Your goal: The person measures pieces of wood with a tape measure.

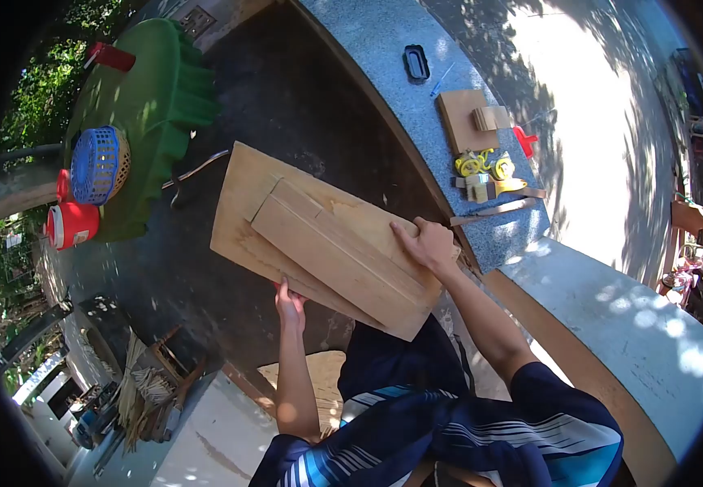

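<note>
A wide, flat wooden board (pixel 234 207) is held out in front of my body, slanting across the view. On top of it lies a narrower wooden panel (pixel 331 247) with long grooves along its length. My left hand (pixel 290 306) grips the near long edge of the wide board, its fingers partly hidden beneath. At the right end, my right hand (pixel 429 245) is closed over the far edge, thumb and fingers against the wood. The undersides of both pieces are out of sight.
A speckled stone ledge (pixel 368 36) carries a black tray (pixel 416 62), a brown wooden block (pixel 459 114), a brush (pixel 481 188) and yellow items (pixel 473 164). At left, a green-covered table (pixel 136 97) holds a blue basket (pixel 96 166); a red jug (pixel 74 225) is beside it.
</note>
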Action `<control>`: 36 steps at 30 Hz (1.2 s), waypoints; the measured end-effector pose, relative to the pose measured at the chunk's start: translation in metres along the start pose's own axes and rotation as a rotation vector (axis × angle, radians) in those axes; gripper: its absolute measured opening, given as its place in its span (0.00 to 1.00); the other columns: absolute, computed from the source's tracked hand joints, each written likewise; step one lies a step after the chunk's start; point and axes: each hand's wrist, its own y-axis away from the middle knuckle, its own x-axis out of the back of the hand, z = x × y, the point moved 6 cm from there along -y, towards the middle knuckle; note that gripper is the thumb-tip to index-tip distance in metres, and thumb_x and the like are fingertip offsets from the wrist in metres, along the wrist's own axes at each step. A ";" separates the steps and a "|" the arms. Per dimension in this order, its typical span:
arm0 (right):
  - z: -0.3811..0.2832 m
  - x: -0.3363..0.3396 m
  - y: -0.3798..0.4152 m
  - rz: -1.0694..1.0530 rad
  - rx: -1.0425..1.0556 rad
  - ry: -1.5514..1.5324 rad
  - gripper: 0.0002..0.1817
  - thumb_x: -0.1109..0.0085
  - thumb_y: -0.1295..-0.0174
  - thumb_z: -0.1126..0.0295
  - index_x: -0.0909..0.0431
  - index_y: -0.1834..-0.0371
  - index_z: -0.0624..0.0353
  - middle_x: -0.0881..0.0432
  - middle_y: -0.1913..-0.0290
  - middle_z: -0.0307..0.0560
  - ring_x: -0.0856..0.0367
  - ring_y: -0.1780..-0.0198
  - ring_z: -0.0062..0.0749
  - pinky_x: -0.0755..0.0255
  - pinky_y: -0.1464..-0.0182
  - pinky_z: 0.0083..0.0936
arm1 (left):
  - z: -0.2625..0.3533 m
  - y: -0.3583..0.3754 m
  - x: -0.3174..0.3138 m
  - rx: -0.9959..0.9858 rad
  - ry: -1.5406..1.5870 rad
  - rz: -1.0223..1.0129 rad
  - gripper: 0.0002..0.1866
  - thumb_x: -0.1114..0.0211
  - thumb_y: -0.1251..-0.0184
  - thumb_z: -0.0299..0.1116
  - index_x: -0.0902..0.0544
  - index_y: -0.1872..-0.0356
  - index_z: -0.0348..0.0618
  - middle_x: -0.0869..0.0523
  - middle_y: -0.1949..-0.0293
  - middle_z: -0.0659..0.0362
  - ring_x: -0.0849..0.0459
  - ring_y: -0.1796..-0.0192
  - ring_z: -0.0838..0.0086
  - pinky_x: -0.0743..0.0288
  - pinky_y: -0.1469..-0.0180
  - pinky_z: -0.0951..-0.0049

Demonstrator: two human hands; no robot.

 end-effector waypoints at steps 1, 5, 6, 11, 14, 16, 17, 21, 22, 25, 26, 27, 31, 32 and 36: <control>-0.005 -0.016 -0.005 -0.033 0.017 0.002 0.41 0.50 0.38 0.28 0.11 0.61 0.60 0.12 0.68 0.62 0.11 0.62 0.54 0.19 0.56 0.44 | -0.009 -0.002 0.013 0.003 0.017 0.014 0.33 0.49 0.17 0.53 0.37 0.23 0.41 0.31 0.25 0.52 0.32 0.25 0.62 0.35 0.27 0.54; -0.009 -0.085 -0.017 -0.168 0.087 0.045 0.42 0.51 0.39 0.26 0.11 0.64 0.60 0.12 0.68 0.61 0.11 0.62 0.52 0.18 0.56 0.43 | -0.071 -0.008 0.069 0.059 0.096 0.158 0.36 0.50 0.18 0.57 0.41 0.21 0.43 0.34 0.23 0.51 0.33 0.24 0.60 0.36 0.26 0.53; -0.010 -0.104 -0.026 -0.171 0.118 0.062 0.42 0.51 0.40 0.26 0.11 0.64 0.59 0.12 0.69 0.60 0.11 0.62 0.52 0.19 0.57 0.43 | -0.087 -0.014 0.081 0.076 0.092 0.172 0.39 0.51 0.19 0.60 0.44 0.20 0.43 0.38 0.22 0.50 0.36 0.22 0.59 0.38 0.24 0.53; -0.009 -0.183 -0.036 -0.259 0.226 0.147 0.42 0.51 0.41 0.25 0.11 0.67 0.59 0.12 0.72 0.58 0.11 0.64 0.51 0.19 0.60 0.42 | -0.147 -0.024 0.121 0.088 0.157 0.133 0.42 0.52 0.20 0.63 0.46 0.19 0.43 0.41 0.21 0.49 0.41 0.20 0.57 0.44 0.21 0.51; -0.012 -0.218 -0.049 -0.323 0.270 0.180 0.44 0.54 0.41 0.24 0.11 0.67 0.58 0.12 0.70 0.58 0.11 0.63 0.50 0.20 0.59 0.43 | -0.175 -0.025 0.140 0.143 0.146 0.164 0.42 0.53 0.20 0.63 0.47 0.19 0.42 0.41 0.20 0.49 0.42 0.19 0.57 0.47 0.19 0.50; -0.017 -0.232 -0.052 -0.330 0.304 0.214 0.43 0.54 0.40 0.24 0.11 0.67 0.58 0.12 0.70 0.57 0.11 0.63 0.50 0.20 0.60 0.42 | -0.188 -0.029 0.146 0.132 0.139 0.158 0.44 0.53 0.21 0.65 0.48 0.19 0.41 0.43 0.20 0.47 0.45 0.18 0.55 0.49 0.19 0.49; -0.022 -0.237 -0.057 -0.327 0.325 0.231 0.43 0.54 0.40 0.24 0.11 0.67 0.57 0.12 0.70 0.57 0.11 0.63 0.49 0.21 0.60 0.42 | -0.192 -0.033 0.149 0.147 0.143 0.169 0.45 0.54 0.21 0.66 0.48 0.19 0.40 0.43 0.20 0.46 0.45 0.18 0.54 0.48 0.19 0.49; -0.036 -0.258 -0.073 -0.334 0.401 0.283 0.44 0.55 0.40 0.23 0.10 0.67 0.57 0.12 0.70 0.56 0.11 0.64 0.49 0.21 0.61 0.41 | -0.206 -0.043 0.159 0.197 0.136 0.170 0.48 0.56 0.22 0.68 0.51 0.19 0.38 0.45 0.20 0.41 0.44 0.19 0.52 0.47 0.19 0.49; -0.040 -0.263 -0.074 -0.346 0.406 0.297 0.44 0.55 0.40 0.23 0.10 0.67 0.57 0.12 0.70 0.56 0.11 0.64 0.49 0.21 0.61 0.41 | -0.204 -0.043 0.161 0.199 0.129 0.165 0.48 0.56 0.23 0.69 0.51 0.19 0.37 0.46 0.20 0.40 0.44 0.19 0.51 0.47 0.19 0.50; -0.051 -0.270 -0.084 -0.357 0.440 0.336 0.44 0.56 0.40 0.22 0.10 0.67 0.57 0.12 0.70 0.56 0.11 0.63 0.48 0.21 0.61 0.41 | -0.207 -0.050 0.164 0.240 0.185 0.152 0.48 0.58 0.22 0.69 0.51 0.19 0.36 0.46 0.21 0.39 0.42 0.20 0.50 0.45 0.19 0.50; -0.055 -0.272 -0.086 -0.355 0.459 0.342 0.45 0.56 0.40 0.23 0.10 0.67 0.57 0.12 0.70 0.56 0.11 0.63 0.48 0.21 0.61 0.41 | -0.208 -0.054 0.166 0.237 0.181 0.127 0.48 0.58 0.22 0.68 0.51 0.19 0.36 0.45 0.21 0.39 0.42 0.20 0.50 0.44 0.19 0.50; -0.059 -0.275 -0.090 -0.353 0.477 0.346 0.45 0.56 0.40 0.23 0.10 0.67 0.57 0.12 0.70 0.56 0.11 0.63 0.48 0.21 0.61 0.41 | -0.210 -0.060 0.167 0.235 0.176 0.102 0.48 0.58 0.21 0.68 0.51 0.19 0.35 0.45 0.21 0.39 0.42 0.20 0.50 0.44 0.19 0.50; -0.062 -0.291 -0.096 -0.378 0.503 0.354 0.44 0.57 0.37 0.24 0.10 0.68 0.57 0.12 0.69 0.56 0.11 0.63 0.49 0.20 0.59 0.40 | -0.219 -0.065 0.177 0.225 0.103 0.029 0.49 0.57 0.22 0.68 0.52 0.20 0.32 0.45 0.21 0.39 0.41 0.20 0.49 0.41 0.20 0.51; -0.063 -0.294 -0.096 -0.381 0.507 0.348 0.44 0.57 0.37 0.24 0.10 0.68 0.58 0.12 0.69 0.56 0.11 0.63 0.50 0.20 0.59 0.40 | -0.219 -0.063 0.179 0.222 0.096 0.049 0.48 0.57 0.21 0.67 0.51 0.20 0.32 0.45 0.21 0.39 0.40 0.20 0.49 0.41 0.20 0.51; -0.059 -0.290 -0.099 -0.439 0.470 0.357 0.44 0.57 0.35 0.26 0.12 0.58 0.61 0.12 0.59 0.59 0.13 0.53 0.51 0.21 0.49 0.38 | -0.229 -0.067 0.186 0.210 0.089 0.129 0.43 0.56 0.19 0.62 0.46 0.22 0.32 0.39 0.24 0.37 0.33 0.24 0.47 0.35 0.23 0.49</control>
